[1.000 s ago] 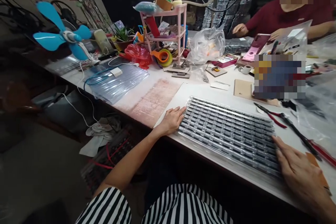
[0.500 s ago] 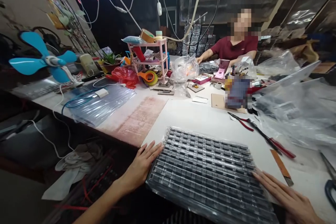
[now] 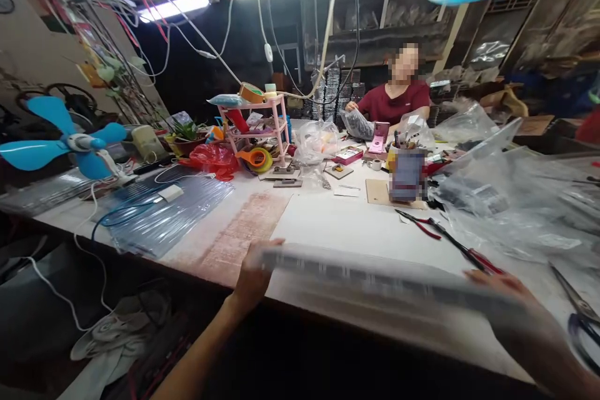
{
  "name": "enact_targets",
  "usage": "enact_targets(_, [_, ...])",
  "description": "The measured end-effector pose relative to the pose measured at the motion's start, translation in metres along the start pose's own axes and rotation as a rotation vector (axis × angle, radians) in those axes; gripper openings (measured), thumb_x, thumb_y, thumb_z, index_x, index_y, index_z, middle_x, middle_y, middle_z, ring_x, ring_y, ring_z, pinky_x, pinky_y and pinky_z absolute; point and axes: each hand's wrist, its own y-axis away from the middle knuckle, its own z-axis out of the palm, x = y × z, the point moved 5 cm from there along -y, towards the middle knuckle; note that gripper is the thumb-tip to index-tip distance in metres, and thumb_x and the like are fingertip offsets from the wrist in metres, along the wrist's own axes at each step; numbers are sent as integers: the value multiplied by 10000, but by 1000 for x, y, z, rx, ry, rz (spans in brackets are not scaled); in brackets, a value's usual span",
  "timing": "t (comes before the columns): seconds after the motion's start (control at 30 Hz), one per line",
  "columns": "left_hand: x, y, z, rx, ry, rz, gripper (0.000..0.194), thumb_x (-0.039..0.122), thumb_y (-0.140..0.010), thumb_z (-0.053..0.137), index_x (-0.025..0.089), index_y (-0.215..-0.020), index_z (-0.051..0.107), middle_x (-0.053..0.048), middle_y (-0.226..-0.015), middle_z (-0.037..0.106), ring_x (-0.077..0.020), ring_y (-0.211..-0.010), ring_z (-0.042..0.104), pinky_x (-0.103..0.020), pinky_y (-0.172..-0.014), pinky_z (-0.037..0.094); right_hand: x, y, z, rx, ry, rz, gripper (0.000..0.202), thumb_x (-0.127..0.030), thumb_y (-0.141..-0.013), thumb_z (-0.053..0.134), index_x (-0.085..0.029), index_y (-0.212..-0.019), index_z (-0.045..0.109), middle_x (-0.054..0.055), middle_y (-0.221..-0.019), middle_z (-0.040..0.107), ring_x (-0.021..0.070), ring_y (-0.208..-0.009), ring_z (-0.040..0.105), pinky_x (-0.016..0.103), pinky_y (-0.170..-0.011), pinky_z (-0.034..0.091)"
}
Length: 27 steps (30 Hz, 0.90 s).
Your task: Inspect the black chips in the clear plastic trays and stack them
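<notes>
A dark tray-like stack in clear plastic (image 3: 375,275) is tilted up so that mainly its long edge faces me, blurred by motion, above the front edge of the white table (image 3: 323,219). My left hand (image 3: 255,272) grips its left end, fingers wrapped round it. At its right end, my right hand (image 3: 510,297) holds on, partly smeared. Red-handled pliers (image 3: 473,256) lie just beyond the right hand. Black-handled scissors (image 3: 581,319) rest at the far right.
Plastic sleeves (image 3: 173,206) and a blue fan (image 3: 77,140) are at the left. A pink rack (image 3: 281,131) stands behind. Clear bags (image 3: 515,200) cover the right side. Across the table sits a person in a dark red shirt (image 3: 394,103), holding a bag.
The dark stack has gone from lying flat to tilted edge-on, with both my hands now gripping its ends. The view has shifted upward. The person opposite has raised a bag.
</notes>
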Motion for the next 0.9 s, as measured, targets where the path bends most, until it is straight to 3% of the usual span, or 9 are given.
enact_targets(0.1, [-3,-37,4,8,-49,-180,489,379,-976,233,163,-796,633,-54,-683,653,-172,-645,590,-286,-619,432,-4,-38,-2,24,24,177,585,-570,-920,221,-145,-1097,582,104,-709,637,255,-654,620,368,-622,449])
enact_targets(0.2, [-8,-53,21,-108,-93,-301,485,415,-959,295,177,-689,620,-29,-570,610,-158,-543,538,-266,-544,355,-9,-52,20,-165,30,294,583,-572,-943,175,-176,-888,600,94,-706,654,221,-639,619,310,-592,408])
enact_targets(0.3, [-17,-52,45,-266,-136,-376,475,411,-926,359,189,-594,616,-37,-510,600,-173,-508,539,-266,-511,321,-11,-47,48,-294,73,337,547,-537,-953,219,-195,-760,599,86,-667,660,219,-620,620,294,-560,375])
enact_targets(0.37, [-23,-47,58,-349,-157,-410,441,387,-921,363,185,-677,670,-63,-578,657,-201,-564,593,-271,-529,352,-8,-38,63,-359,114,377,528,-508,-957,241,-187,-769,615,99,-669,668,235,-625,629,298,-549,368])
enact_targets(0.43, [-26,-39,64,-401,-168,-431,388,369,-919,373,167,-938,704,-96,-747,721,-235,-688,652,-286,-585,407,-5,-29,71,-403,148,414,514,-486,-962,247,-171,-848,638,108,-667,671,252,-624,636,306,-543,369])
enact_targets(0.5, [-27,-27,64,-445,-162,-444,451,396,-918,386,158,-1247,582,-115,-914,734,-263,-805,678,-317,-651,454,-4,-17,71,-430,163,434,508,-471,-966,248,-148,-1017,637,105,-697,683,261,-652,649,315,-560,389])
enact_targets(0.57, [-24,-11,58,-467,-111,-426,541,449,-922,376,176,-1383,450,-118,-1080,706,-278,-940,670,-356,-745,484,-5,-3,69,-443,137,437,526,-469,-967,240,-137,-1168,595,86,-728,695,251,-678,658,319,-588,415])
enact_targets(0.7, [-12,9,50,-418,8,-410,498,422,-939,338,187,-1344,505,-114,-1280,607,-290,-1121,596,-424,-925,451,-3,14,64,-360,89,430,604,-528,-943,219,-144,-1192,612,70,-702,699,259,-633,647,350,-590,441])
enact_targets(0.9, [-17,-2,56,-412,49,-479,447,337,-943,367,195,-1340,516,-111,-1141,676,-272,-1089,599,-417,-946,436,4,4,73,-324,181,429,658,-575,-916,231,-130,-1180,636,107,-632,665,291,-547,602,397,-542,440])
